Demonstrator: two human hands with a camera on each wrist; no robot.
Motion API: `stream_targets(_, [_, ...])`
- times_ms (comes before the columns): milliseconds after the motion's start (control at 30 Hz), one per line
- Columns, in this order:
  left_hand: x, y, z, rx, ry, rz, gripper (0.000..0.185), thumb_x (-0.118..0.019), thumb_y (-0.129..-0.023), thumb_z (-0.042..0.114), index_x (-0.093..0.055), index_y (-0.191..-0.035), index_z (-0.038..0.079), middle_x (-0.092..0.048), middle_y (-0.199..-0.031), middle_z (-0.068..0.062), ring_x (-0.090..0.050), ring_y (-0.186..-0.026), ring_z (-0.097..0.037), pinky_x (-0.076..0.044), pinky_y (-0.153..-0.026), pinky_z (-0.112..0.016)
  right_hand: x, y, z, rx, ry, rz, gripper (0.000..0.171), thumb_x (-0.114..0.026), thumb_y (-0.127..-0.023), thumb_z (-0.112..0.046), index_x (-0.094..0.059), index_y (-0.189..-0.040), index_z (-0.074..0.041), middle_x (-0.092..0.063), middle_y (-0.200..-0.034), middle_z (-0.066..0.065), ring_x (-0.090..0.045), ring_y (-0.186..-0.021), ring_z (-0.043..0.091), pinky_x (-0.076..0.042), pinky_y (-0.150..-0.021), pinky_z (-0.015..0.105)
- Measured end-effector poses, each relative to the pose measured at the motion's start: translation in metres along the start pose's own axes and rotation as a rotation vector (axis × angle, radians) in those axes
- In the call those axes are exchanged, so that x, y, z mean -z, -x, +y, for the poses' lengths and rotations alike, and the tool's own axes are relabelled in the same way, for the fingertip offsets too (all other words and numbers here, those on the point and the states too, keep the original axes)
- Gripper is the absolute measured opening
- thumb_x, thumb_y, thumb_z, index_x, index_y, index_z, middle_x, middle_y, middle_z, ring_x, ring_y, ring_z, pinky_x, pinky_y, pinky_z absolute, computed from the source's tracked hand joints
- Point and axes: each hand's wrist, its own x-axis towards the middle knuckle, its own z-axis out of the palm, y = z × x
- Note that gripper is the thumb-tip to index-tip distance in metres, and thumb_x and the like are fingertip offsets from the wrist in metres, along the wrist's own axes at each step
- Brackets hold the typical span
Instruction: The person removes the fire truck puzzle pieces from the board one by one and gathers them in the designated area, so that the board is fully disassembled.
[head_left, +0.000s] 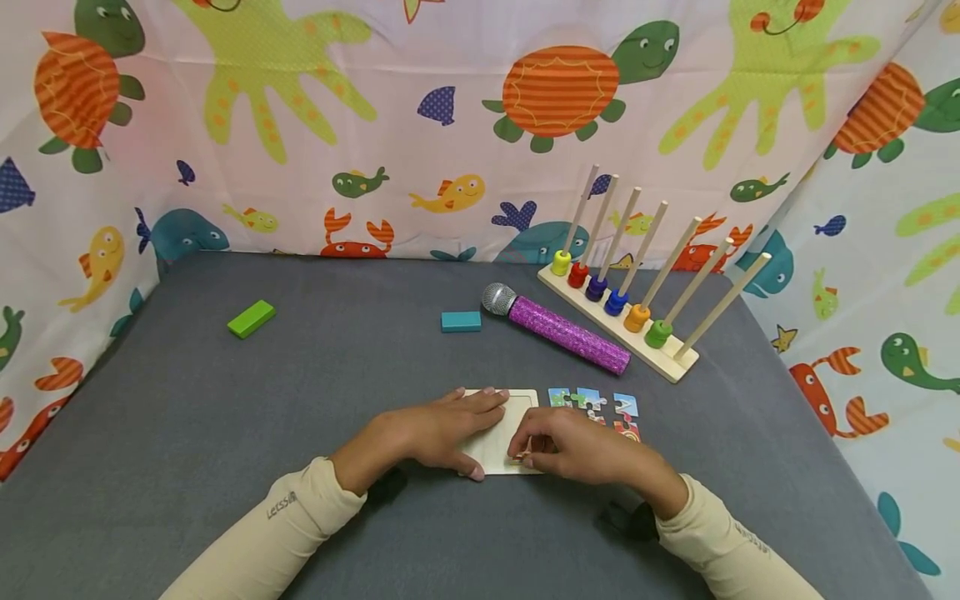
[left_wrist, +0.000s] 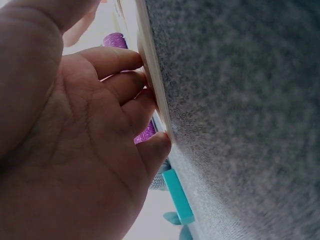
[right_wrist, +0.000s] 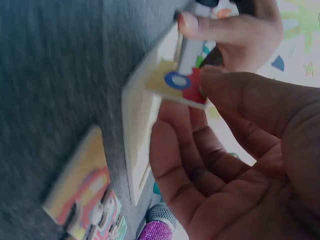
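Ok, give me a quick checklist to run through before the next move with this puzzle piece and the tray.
1. Puzzle tray lies flat on the grey table: ok.
2. Left hand rests on the tray to steady it: ok.
3. Right hand pinches a puzzle piece between thumb and fingers: ok.
4. Piece lined up with its slot in the tray: cannot tell, the hands hide it.
5. Loose puzzle pieces lie just right of the tray, within easy reach: ok.
6. Microphone and teal block lie behind the tray, apart from it: ok.

Microphone [head_left: 566,331] behind puzzle tray [head_left: 501,446] — pieces [head_left: 594,406] right.
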Motion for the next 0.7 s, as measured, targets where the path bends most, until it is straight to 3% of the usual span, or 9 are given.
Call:
stream_targets(367, [0.0005,0.0012,0.0007,0.006,0.002,-0.023,0.089,-0.069,-0.089,0.041,-0.021,-0.155,0.006,-0.007,-0.163,-0.005,-0.003,-0.147,-0.021,-0.004,-0.117,-0.045,-0.0021,0.0025,0.0009,-0.004,-0.003,-0.015,0.014,-0.064,-0.093,-0.005,-0.071,-0.105,-0.01,-0.066,-0.097,-0.006,-0.056,-0.082,0.005,-0.051,-0.074,0.029])
stream_targets(533, [0.0013,0.002,0.0006,0.018,0.001,-0.026,0.088,-0.068,-0.089,0.041,-0.021,-0.155,0.007,-0.006,-0.163,-0.003,-0.002,-0.147,-0.019,-0.003,-0.117,-0.044,-0.0018,0.001,0.0008,0.039,0.008,0.02,0.016,-0.063,-0.093,-0.002,-0.072,-0.105,-0.009,-0.066,-0.097,-0.007,-0.056,-0.083,0.004,-0.051,-0.073,0.028])
stream_targets(700, [0.0011,0.0025,0.0008,0.009,0.007,-0.031,0.088,-0.068,-0.09,0.042,-0.021,-0.155,0.007,-0.006,-0.163,-0.004,-0.002,-0.148,-0.019,-0.002,-0.117,-0.045,0.0056,0.0098,-0.004,0.045,0.015,0.111,0.018,-0.063,-0.092,0.001,-0.073,-0.103,-0.008,-0.066,-0.095,-0.007,-0.056,-0.079,0.005,-0.051,-0.068,0.025])
